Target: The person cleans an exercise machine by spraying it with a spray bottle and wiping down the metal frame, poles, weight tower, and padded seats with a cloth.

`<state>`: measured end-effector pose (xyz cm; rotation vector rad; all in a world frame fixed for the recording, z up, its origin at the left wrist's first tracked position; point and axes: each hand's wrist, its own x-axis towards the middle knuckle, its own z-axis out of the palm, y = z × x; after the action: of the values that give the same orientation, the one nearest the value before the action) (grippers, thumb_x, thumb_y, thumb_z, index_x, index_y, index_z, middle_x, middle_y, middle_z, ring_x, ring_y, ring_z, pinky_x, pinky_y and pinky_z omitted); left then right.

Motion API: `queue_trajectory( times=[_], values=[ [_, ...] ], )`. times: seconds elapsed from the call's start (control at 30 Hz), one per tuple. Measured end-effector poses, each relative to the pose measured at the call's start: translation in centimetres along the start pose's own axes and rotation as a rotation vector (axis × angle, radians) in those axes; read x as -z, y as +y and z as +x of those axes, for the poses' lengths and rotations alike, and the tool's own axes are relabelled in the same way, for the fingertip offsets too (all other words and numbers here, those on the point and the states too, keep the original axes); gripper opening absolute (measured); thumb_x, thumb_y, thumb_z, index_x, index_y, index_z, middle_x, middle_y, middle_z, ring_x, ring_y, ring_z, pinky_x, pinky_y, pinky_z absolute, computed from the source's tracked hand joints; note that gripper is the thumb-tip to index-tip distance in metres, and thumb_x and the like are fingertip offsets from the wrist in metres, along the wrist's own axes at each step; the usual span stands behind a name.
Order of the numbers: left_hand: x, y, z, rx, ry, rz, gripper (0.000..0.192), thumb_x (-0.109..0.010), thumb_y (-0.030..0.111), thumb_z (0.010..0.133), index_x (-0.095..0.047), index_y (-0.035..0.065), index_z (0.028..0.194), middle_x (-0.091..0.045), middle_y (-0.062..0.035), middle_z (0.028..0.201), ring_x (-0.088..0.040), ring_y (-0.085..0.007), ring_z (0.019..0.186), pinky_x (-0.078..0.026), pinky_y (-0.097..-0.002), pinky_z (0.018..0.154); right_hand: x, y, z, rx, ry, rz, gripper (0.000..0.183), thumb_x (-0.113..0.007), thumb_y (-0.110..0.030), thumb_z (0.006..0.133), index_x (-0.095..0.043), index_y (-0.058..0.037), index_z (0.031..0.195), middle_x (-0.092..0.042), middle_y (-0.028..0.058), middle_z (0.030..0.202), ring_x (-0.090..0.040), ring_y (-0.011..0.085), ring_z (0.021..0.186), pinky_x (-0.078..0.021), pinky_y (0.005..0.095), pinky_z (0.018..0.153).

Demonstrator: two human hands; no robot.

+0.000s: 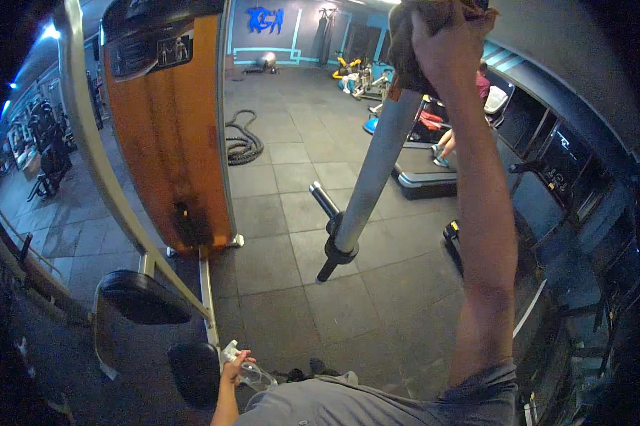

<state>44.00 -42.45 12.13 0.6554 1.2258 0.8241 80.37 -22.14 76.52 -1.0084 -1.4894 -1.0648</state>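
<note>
My right hand (447, 48) is raised at the top right and grips a dark cloth (405, 50) against the upper end of a thick grey machine arm (378, 170). That arm slants down to a black collar and a dark handle bar (325, 199) with a metal end cap. Low in the view, my left hand (236, 368) holds a clear plastic spray bottle (257, 376) by its neck, just under the white trigger head (230, 350). The bottle is beside a black seat pad (195, 373).
An orange weight-stack cover (165, 133) and a curved metal frame tube (94, 154) stand at the left. A battle rope (245, 146) lies coiled on the tiled floor. A person on a treadmill (426, 178) is partly hidden behind my right arm.
</note>
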Motion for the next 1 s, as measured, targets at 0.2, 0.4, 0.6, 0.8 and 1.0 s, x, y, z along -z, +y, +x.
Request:
queue_trajectory(
  times=[0.2,0.4,0.6,0.8,1.0],
  values=[
    [2.3,-2.6,-1.5,-0.029,0.08,-0.182,0.026,-0.063,0.026,0.088,-0.061,0.0042,0.103,-0.068,-0.0107,0.082,-0.066,-0.0194,0.07,-0.053,-0.0301,0.059,-3.1,-3.0,-10.8,0.054,0.058,-0.085,0.05,-0.066,-0.024,0.077,-0.055,-0.0157,0.125,-0.024,0.0339,0.143,-0.032,0.0527,0.127,-0.0314,0.0504,0.106],
    [2.1,-3.5,-3.7,-0.063,0.23,-0.341,0.028,-0.065,0.027,0.088,-0.061,0.0052,0.105,-0.068,-0.0115,0.082,-0.065,-0.0203,0.07,-0.053,-0.0348,0.058,-4.7,-4.3,-34.2,-0.188,-0.028,0.222,0.052,-0.051,-0.027,0.092,-0.038,-0.0033,0.137,-0.032,0.0267,0.14,-0.034,0.0436,0.13,-0.031,0.0497,0.105],
    [1.4,-3.5,-3.2,-0.076,0.192,-0.184,0.034,-0.065,0.033,0.086,-0.061,0.0044,0.104,-0.068,-0.0119,0.084,-0.065,-0.0207,0.073,-0.05,-0.0328,0.062,-5.3,3.1,-22.7,-1.031,0.03,1.304,0.064,-0.042,-0.058,0.092,-0.048,-0.0023,0.123,-0.059,0.0112,0.107,-0.06,0.0215,0.093,-0.0503,0.0351,0.082],
    [-0.7,-4.5,-2.6,-0.143,0.267,-0.108,0.031,-0.066,0.03,0.086,-0.062,0.0031,0.101,-0.067,-0.013,0.082,-0.065,-0.0211,0.07,-0.051,-0.0337,0.062,-6.9,2.3,-3.2,-0.277,-0.632,2.751,0.062,-0.049,-0.059,0.087,-0.053,-0.0068,0.12,-0.061,0.013,0.107,-0.064,0.0287,0.088,-0.0539,0.0442,0.078],
    [-6.0,-2.6,-3.2,-0.227,0.362,-0.115,0.029,-0.068,0.029,0.085,-0.063,0.0051,0.1,-0.068,-0.0119,0.081,-0.065,-0.0193,0.069,-0.05,-0.0317,0.061,-6.9,2.1,4.8,-0.015,-0.251,2.531,0.055,-0.052,-0.05,0.09,-0.051,-0.0057,0.123,-0.06,0.0118,0.11,-0.062,0.0245,0.094,-0.0527,0.0415,0.082]
  ],
)
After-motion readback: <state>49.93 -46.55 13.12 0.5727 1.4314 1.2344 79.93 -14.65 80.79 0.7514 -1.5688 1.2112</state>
